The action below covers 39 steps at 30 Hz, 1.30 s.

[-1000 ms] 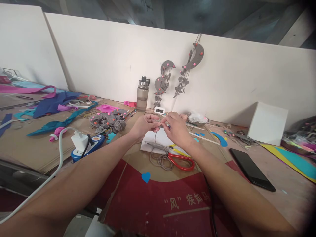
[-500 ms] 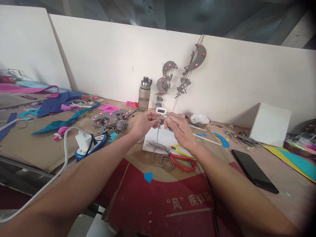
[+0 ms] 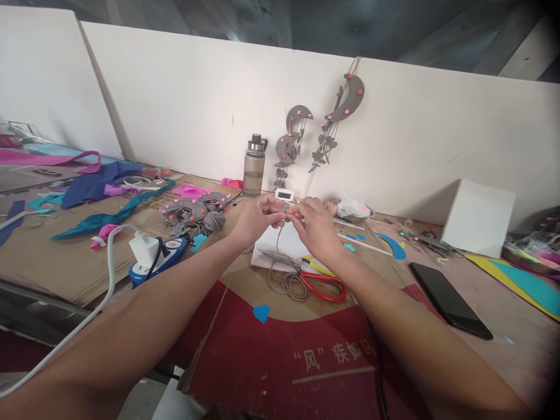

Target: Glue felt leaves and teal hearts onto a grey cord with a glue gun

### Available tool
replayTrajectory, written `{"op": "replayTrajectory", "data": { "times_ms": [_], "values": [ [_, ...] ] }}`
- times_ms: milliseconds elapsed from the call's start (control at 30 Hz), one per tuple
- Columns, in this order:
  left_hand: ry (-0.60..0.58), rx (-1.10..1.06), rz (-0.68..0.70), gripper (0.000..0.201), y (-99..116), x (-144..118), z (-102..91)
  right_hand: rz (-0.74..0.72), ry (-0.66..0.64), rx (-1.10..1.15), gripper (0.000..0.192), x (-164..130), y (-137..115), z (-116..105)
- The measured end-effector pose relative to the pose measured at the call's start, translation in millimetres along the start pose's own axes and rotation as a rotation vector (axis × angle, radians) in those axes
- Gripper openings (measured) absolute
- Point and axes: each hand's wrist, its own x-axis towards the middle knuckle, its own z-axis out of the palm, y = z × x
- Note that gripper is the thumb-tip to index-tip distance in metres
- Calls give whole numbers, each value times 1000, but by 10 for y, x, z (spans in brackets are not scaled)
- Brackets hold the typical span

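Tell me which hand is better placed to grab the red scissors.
Right, probably. The right hand hovers almost directly above the red scissors, whose handles lie on its side. The left hand sits farther over, pinching the gray cord.

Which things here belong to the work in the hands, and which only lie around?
In the work:
left hand
right hand
grey cord pinched between both hands
cord coil

Lying around:
red scissors
water bottle
black phone
blue heart
white charger

A craft workbench: felt scraps (image 3: 105,181), red-handled scissors (image 3: 312,280) and hanging felt moons (image 3: 345,102).
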Motion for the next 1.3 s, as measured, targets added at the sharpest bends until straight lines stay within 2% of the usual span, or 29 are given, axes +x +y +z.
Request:
{"op": "replayTrajectory", "data": {
  "times_ms": [233,400,567,767,1033,1167,1300],
  "values": [
    [-32,77,32,27,-51,-2,-8,-50,-54,-51,9,-10,23,53],
    [-32,43,29,29,-90,13,-12,37,17,-66,9,12,20,25],
    [-3,-18,24,36,-86,22,-36,-31,-42,-9,10,7,2,0],
    [-15,3,14,35,-58,4,-11,-23,15,-61,11,-13,-15,46],
    [58,120,89,25,-28,-56,44,-5,1,-55,16,-32,-16,39],
    [73,161,123,25,-62,-73,52,23,-27,-6,17,-38,-9,50],
    [52,81,90,27,-82,-63,59,27,-74,25,21,-29,8,44]
  ]
}}
